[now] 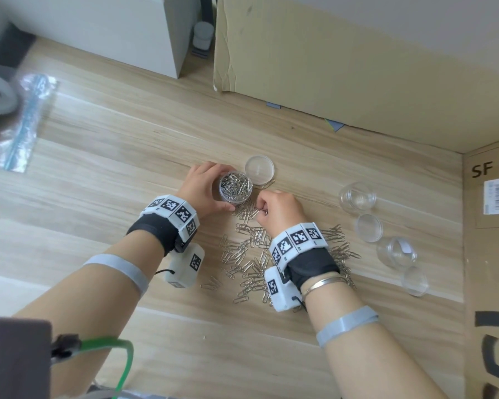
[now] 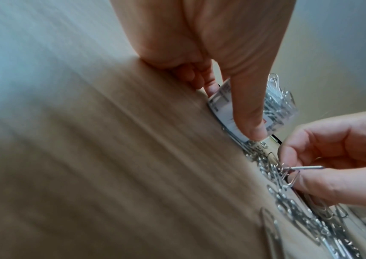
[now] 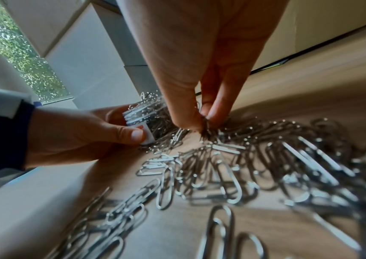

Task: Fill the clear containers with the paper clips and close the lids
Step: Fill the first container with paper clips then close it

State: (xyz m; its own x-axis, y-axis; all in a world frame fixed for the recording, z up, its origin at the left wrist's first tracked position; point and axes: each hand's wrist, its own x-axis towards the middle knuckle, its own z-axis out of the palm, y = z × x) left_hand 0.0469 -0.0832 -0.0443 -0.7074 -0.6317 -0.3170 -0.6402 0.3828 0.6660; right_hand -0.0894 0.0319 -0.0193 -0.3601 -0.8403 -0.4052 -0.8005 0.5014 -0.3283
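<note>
Your right hand [image 1: 277, 210] pinches a few paper clips [image 2: 293, 172] from the loose pile [image 1: 257, 260] spread on the wooden table [image 1: 127, 174] beneath your wrists. Your left hand [image 1: 205, 188] curls round one clear container [image 1: 236, 187] packed with clips, standing just beyond the pile. Its lid [image 1: 259, 169] lies just behind. Toward the right edge sit two empty containers [image 1: 357, 196] and two more lids [image 1: 368, 227], three of each in all.

— How is your left hand [image 1: 203, 189] set?
— Your fingers and thumb curl round the container [image 1: 236, 187], forearm angled in from the lower left.
— And your right hand [image 1: 277, 210]?
— Knuckles up, your fingertips [image 3: 208, 112] pinch paper clips [image 1: 249, 213] just beside your left thumb.
</note>
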